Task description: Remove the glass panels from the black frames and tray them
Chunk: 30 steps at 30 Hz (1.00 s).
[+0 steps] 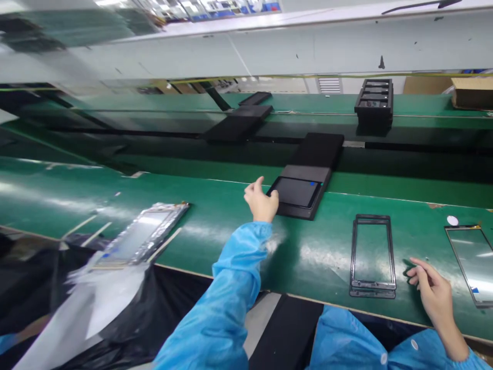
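My left hand (pixel 262 201) is beside the left edge of a tablet-like screen panel (pixel 296 192), thumb and fingers apart. The tip of the thumb overlaps the panel's edge; I cannot tell if it touches. This dark panel, with a blue tab at its upper right, rests on a black padded tray (pixel 304 172). Over the green bench, my right hand (pixel 433 290) has loosely bent, parted fingers and holds nothing. It is between a pair of stacked black rectangular frames (pixel 373 283) and a glass touch panel (pixel 472 262) at the right edge.
Panels in silvery wrap (pixel 142 234) lie at left, near white sheets (pixel 115 300) and black plastic. Beyond the green bench (pixel 215 226) runs a dark belt (pixel 173 149) carrying another black tray (pixel 236 123). Stacked black trays (pixel 373 105) and a cardboard box (pixel 473 92) stand behind.
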Motion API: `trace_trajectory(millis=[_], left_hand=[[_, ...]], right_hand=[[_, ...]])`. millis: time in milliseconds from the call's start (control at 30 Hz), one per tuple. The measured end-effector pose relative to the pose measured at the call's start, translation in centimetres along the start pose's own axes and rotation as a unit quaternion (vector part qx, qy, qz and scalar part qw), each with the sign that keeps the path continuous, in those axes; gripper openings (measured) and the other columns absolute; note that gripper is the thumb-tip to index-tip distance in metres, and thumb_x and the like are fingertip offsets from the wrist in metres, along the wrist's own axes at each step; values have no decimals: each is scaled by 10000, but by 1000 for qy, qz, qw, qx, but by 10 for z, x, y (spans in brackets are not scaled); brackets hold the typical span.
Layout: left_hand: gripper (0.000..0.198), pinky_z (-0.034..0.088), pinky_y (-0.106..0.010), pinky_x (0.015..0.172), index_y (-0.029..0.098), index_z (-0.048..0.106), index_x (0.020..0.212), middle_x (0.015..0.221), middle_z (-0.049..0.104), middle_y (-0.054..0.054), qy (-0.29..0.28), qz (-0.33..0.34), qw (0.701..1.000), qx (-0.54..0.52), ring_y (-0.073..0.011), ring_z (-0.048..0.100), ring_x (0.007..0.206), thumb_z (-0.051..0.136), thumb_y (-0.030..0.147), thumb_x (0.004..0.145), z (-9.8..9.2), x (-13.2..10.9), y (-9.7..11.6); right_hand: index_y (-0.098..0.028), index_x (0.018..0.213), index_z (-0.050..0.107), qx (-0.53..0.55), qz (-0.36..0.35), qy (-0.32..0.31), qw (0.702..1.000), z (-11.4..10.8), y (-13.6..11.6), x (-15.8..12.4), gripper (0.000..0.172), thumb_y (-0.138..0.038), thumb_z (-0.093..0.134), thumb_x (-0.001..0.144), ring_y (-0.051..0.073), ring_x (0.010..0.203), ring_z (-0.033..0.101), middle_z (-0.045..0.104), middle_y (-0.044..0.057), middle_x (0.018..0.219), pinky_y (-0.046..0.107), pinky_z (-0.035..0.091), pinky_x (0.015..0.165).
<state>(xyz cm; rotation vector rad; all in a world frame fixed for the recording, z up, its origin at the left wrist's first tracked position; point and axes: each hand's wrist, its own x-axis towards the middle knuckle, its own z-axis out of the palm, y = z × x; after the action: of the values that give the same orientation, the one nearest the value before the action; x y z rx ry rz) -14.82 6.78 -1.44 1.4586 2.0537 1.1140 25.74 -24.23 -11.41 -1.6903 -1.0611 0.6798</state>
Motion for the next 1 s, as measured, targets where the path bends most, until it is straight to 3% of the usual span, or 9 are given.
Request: trace_trajectory(millis=[200,367,467,567,633,700,800,900,1000], left_hand=[[283,582,-341,865,217,839,1123,907,779,-33,-237,191,950,73,-205,712,763,679,260,894,60,-93,17],[370,580,-434,954,189,791,1286,1217,757,-141,-313,324,888,91,-289,719,1036,588,194,976,100,-146,47],[379,505,-442,1130,272,801,1273,1296,758,-99,-409,435,800,61,-279,647,1263,577,138,998,117,-169,68],[292,477,-306,1153,352,853,1080,1187,812,-6,-515,511,688,31,-193,673,1225,690,143,958,133,-191,82],[217,502,-269,1100,343,860,1000,1125,821,-4,-545,522,655,36,-181,701,1153,736,175,941,143,-196,86],[178,522,-294,1065,310,856,989,1099,815,-34,-539,510,667,62,-199,712,1103,719,200,960,148,-189,85],[206,531,-366,1043,245,833,1051,1126,792,-92,-480,455,739,129,-253,709,1105,645,193,986,144,-162,78],[268,560,-378,939,223,801,1144,1072,776,-93,-408,370,809,203,-274,728,1013,639,163,939,124,-137,65],[496,566,-348,832,259,732,1341,1060,773,-56,-367,297,844,253,-266,736,927,680,147,860,102,-129,54]], right_hand=[[-179,1148,833,-190,-122,170,959,-53,4,28,416,-449,533,1042,340,1110,753,805,178,1185,537,558,1061],[-101,1442,678,-397,-84,128,905,-104,34,44,668,-571,495,1004,521,1523,402,530,271,1598,760,370,1181],[-114,1508,604,-422,-89,78,899,-107,39,25,646,-540,491,1035,497,1525,414,544,266,1583,714,421,1176],[-158,1524,579,-414,-115,35,903,-98,29,-1,608,-539,525,1053,468,1502,466,571,245,1551,667,461,1174],[-181,1563,534,-407,-131,-8,904,-93,21,-17,607,-516,555,1057,465,1529,442,552,231,1572,677,437,1197],[-216,1626,453,-403,-142,-54,903,-93,16,-31,651,-468,607,1046,462,1577,380,502,208,1631,699,392,1229],[-264,1692,343,-400,-149,-109,898,-96,14,-47,799,-372,709,990,448,1614,322,456,175,1683,708,364,1251],[-278,1712,306,-400,-174,-134,890,-99,18,-58,861,-214,708,954,402,1604,372,489,146,1673,669,388,1260],[-288,1704,341,-413,-212,-148,873,-100,22,-64,835,-98,626,942,359,1571,446,511,112,1670,610,441,1247]])
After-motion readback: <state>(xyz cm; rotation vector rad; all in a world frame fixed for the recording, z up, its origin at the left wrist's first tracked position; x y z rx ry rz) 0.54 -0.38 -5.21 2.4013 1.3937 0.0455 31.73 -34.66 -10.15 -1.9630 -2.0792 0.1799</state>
